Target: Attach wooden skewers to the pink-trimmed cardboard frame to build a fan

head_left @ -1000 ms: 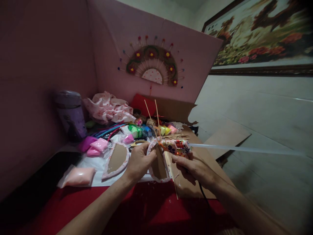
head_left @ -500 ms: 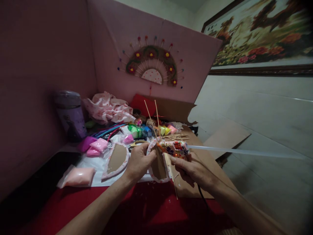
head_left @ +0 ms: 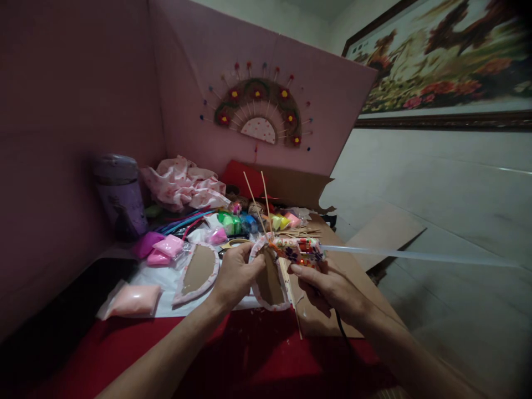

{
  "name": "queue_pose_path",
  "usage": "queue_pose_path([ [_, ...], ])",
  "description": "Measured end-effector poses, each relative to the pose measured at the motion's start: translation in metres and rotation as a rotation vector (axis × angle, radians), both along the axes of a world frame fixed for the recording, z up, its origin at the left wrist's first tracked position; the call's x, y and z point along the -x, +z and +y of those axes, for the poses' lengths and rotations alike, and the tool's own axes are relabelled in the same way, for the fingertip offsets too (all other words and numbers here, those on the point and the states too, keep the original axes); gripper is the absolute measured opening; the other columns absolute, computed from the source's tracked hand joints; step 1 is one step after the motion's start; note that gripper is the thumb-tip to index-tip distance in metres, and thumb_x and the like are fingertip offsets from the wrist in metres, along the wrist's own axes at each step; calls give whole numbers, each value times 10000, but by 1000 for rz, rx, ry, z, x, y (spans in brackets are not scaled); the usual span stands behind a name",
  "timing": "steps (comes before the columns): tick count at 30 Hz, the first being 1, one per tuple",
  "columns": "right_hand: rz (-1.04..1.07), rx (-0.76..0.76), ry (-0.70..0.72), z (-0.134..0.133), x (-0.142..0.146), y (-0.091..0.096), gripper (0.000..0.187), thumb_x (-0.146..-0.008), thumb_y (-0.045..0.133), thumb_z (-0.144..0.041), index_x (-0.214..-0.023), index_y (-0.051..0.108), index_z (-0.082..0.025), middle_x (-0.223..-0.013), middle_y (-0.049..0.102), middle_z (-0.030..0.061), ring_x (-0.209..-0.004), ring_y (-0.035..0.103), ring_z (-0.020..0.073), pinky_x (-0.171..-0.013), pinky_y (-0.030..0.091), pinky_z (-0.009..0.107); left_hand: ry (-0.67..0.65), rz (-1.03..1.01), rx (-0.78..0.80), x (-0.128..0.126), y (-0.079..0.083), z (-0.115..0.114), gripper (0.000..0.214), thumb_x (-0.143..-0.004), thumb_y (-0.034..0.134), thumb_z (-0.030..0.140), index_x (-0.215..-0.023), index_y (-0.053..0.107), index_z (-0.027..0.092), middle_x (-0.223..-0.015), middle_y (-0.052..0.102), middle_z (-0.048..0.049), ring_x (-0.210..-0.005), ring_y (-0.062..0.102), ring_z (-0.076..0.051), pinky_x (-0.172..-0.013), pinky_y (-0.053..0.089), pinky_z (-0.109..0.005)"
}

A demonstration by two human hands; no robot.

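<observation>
My left hand [head_left: 235,275] pinches the upper edge of a half-round cardboard piece [head_left: 269,285] with a pale fabric border, which it keeps upright. Two thin wooden skewers [head_left: 258,202] rise from the top of that piece, and another skewer slants down past its lower right edge. My right hand [head_left: 328,288] is wrapped round a glue gun [head_left: 297,247] with a flowered cover. Its nozzle points left at the top of the cardboard piece. A long clear glue stick [head_left: 415,256] sticks out of its back to the right.
A second half-round cardboard piece [head_left: 198,270] lies left of my hands on white sheet. Behind are pink clay packets [head_left: 160,247], coloured clay balls [head_left: 235,223], loose skewers, crumpled cloth and a purple flask [head_left: 120,194]. A finished fan decoration [head_left: 260,113] hangs on the pink board.
The glue gun and my right hand have shifted slightly, a touch left and down. The left hand and cardboard piece stay nearly still.
</observation>
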State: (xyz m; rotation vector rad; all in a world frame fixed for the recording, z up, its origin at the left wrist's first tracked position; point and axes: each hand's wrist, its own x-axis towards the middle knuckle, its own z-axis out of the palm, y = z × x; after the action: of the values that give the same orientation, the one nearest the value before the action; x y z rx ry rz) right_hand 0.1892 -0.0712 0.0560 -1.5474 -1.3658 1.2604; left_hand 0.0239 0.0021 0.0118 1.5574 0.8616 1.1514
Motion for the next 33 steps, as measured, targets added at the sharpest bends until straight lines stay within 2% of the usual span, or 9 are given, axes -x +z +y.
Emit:
queue_pose_path([
  [5,79,-32,-22,1,-2,-3,427,-759,533,-494,-511,365,-189,-405,319,-77,-316,292,39,-311,197,184,0,-26,13,1,5,-2,176,-687,535,226,-767,645,115,-665,604,-8,-592,522,-124,-522,388,-211],
  [12,114,-46,-39,1,-2,-1,343,-740,552,-456,-576,412,-189,-416,367,-73,-297,288,40,-284,172,181,-10,-69,136,0,10,-4,171,-656,552,229,-737,638,105,-624,592,-4,-525,488,-103,-465,354,-196],
  [18,121,-54,-5,2,-3,-1,368,-753,547,-461,-550,417,-182,-416,356,-70,-296,298,37,-277,174,181,-18,-94,136,0,11,-4,169,-643,561,215,-737,650,106,-642,613,-11,-550,509,-110,-507,377,-204],
  [26,82,-76,-27,7,-1,1,400,-759,548,-480,-529,401,-188,-402,355,-70,-305,302,38,-300,182,192,-36,-77,100,0,8,-2,171,-657,553,205,-762,650,111,-672,632,-16,-597,535,-130,-534,389,-217],
  [30,88,-85,-81,7,-3,0,380,-727,578,-492,-565,424,-184,-441,387,-65,-329,332,45,-315,216,193,-44,-81,92,0,8,-2,172,-659,552,207,-767,647,112,-671,631,-12,-599,535,-131,-542,392,-221],
  [33,100,-80,-65,6,-3,2,365,-725,578,-486,-583,435,-181,-453,387,-67,-331,321,40,-315,204,191,-59,-85,78,0,7,-2,166,-663,554,213,-758,646,112,-687,634,-17,-616,540,-135,-565,401,-231],
])
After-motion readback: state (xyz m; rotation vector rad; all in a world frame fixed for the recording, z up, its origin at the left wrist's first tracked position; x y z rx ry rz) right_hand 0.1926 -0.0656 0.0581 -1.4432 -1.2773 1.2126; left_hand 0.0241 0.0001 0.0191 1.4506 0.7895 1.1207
